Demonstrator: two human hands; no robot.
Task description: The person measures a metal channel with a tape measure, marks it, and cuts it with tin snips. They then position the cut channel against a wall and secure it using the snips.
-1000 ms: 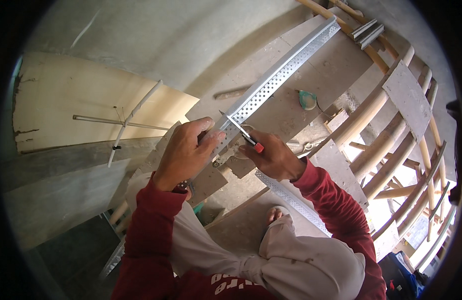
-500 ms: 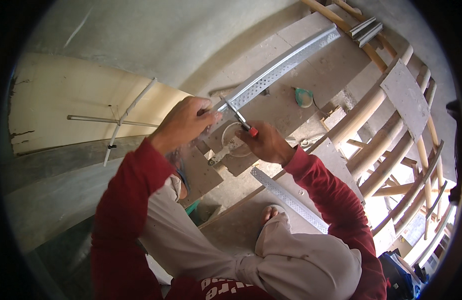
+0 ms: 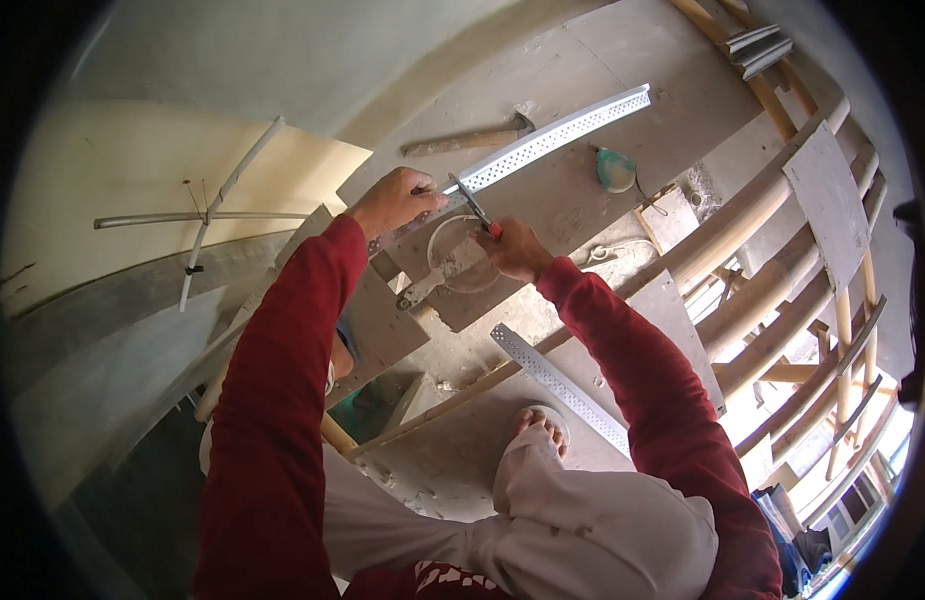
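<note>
My left hand point(image 3: 394, 203) is closed around the near end of a perforated metal corner bead point(image 3: 557, 138), which slants away up to the right. In my right hand point(image 3: 514, 250) is a pair of snips point(image 3: 470, 203) with red on the handles. Its metal blades meet the bead just beside my left fingers; whether they are parted cannot be made out. A hammer point(image 3: 462, 143) with a wooden handle lies on the boards beyond the bead. Below my hands stands a round bucket point(image 3: 434, 240), and a scraper-like tool point(image 3: 422, 288) lies against its rim.
Another perforated strip point(image 3: 562, 388) lies on the board by my bare foot point(image 3: 544, 425). A green-rimmed round container point(image 3: 615, 170) sits on the far planks. Bamboo poles point(image 3: 717, 245) run along the right, with gaps between them. A curved wall point(image 3: 222, 60) rises at the left.
The view has shifted, and my arms reach farther forward. The bead's far end sits lower in the picture, and the hammer behind it shows. Both hands keep their holds.
</note>
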